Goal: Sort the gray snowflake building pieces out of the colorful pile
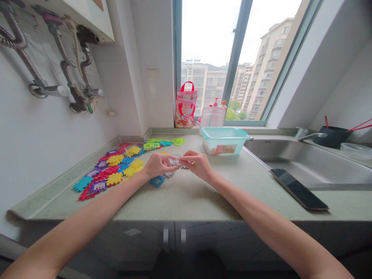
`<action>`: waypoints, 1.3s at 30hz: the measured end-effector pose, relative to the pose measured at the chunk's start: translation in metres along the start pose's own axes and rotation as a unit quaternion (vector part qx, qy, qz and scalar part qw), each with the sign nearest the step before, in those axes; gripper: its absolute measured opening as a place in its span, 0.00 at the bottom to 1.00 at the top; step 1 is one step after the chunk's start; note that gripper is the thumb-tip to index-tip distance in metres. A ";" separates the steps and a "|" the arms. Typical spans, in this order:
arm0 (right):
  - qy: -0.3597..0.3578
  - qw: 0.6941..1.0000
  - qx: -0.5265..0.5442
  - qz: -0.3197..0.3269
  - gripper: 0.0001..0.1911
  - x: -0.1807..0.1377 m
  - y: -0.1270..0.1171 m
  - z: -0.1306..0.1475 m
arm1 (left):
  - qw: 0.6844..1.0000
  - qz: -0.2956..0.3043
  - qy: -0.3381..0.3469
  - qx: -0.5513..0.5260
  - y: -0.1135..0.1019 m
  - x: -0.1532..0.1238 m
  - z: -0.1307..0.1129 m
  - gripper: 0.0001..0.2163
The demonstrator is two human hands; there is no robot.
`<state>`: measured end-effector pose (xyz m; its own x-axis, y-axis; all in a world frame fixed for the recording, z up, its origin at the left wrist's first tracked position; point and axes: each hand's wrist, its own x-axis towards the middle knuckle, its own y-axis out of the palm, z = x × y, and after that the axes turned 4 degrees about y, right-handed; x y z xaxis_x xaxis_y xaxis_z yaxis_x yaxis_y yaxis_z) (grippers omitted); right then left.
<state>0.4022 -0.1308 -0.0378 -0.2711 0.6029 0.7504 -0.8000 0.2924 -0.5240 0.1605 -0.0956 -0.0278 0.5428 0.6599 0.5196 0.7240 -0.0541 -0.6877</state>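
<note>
Over the middle of the counter, my left hand and my right hand meet with curled fingers at a small white toothed plastic tile, which the fingertips partly cover. Greyish-white toothed pieces lie just under and behind the fingers. Close below my left hand is a blue toothed tile. To the left spreads a patch of similar tiles: yellow, red, purple, teal and, farther back, lime green.
A mint plastic bin stands behind my right hand. On the right, a black phone lies by the steel sink. A red-handled bag stands near the window. Metal hoses hang at the left wall.
</note>
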 end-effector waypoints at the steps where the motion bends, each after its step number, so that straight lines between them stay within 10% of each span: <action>1: -0.002 1.000 -0.002 0.004 0.08 0.000 0.001 0.000 | 1.000 -0.005 0.004 0.004 0.000 0.000 0.000 0.21; 22: 0.284 0.881 0.370 0.073 0.35 0.004 0.006 -0.003 | 0.988 -0.051 0.091 0.115 -0.002 -0.002 0.000 0.25; 31: 0.258 0.906 0.330 0.062 0.28 0.001 0.008 -0.009 | 0.992 -0.056 0.036 0.104 -0.021 0.001 0.005 0.25; 39: 0.115 0.989 -0.038 -0.089 0.13 0.017 -0.044 -0.044 | 0.985 -0.049 -0.052 0.160 -0.037 0.006 0.025 0.23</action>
<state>0.4567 -0.1010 -0.0200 0.0074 0.6874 0.7263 -0.7794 0.4590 -0.4265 0.1263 -0.0705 -0.0118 0.4182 0.7248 0.5475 0.5906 0.2410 -0.7701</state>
